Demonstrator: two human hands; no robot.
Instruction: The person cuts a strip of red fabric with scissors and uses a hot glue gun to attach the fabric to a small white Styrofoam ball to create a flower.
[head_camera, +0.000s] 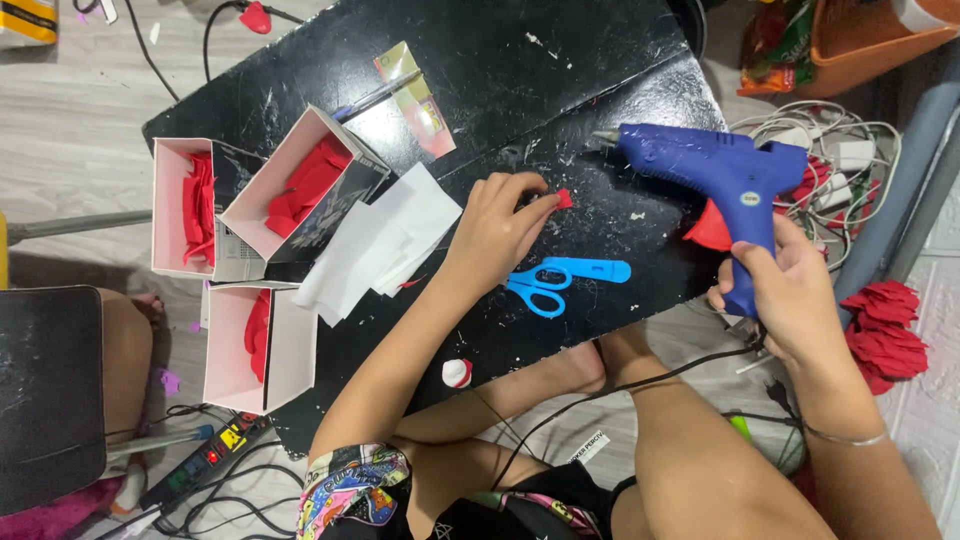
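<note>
Gluing step, we judge. Our left hand (497, 228) pinches small red piece (564, 199) at fingertips, over black table (480, 60). Our right hand (785, 290) closed around blue glue gun (722, 175) grip, nozzle aimed toward piece, gap between. Next: bring nozzle to piece, careful near fingertips.

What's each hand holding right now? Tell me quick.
Left hand: closed, pinching a small red piece at its fingertips.
Right hand: closed around the blue glue gun handle.

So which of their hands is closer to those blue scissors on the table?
Left. The left hand sits just above the blue scissors, pinching a small red piece. The right hand is off to the scissors' right, gripping the blue glue gun.
</note>
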